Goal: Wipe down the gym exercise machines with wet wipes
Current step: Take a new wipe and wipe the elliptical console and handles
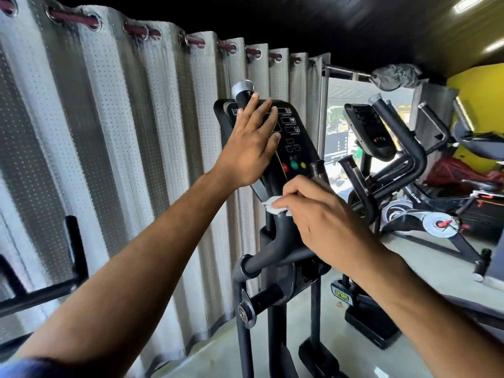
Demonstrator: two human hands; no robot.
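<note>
Left hand (252,144) flat on console (293,137), bracing; right hand (321,214) grip pinching wet wipe (274,207). Keep firm pressure, wipe down post (283,233).

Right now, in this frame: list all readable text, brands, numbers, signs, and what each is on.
"iron": yellow-green label on the black base of the second machine.
"WEL-CARE" (uncertain, blurred): white lettering on the exercise bike frame.
Console of the near machine: small icons and captions beside the display windows, too small to read.
Red, green and yellow buttons: no legible marks.
</note>
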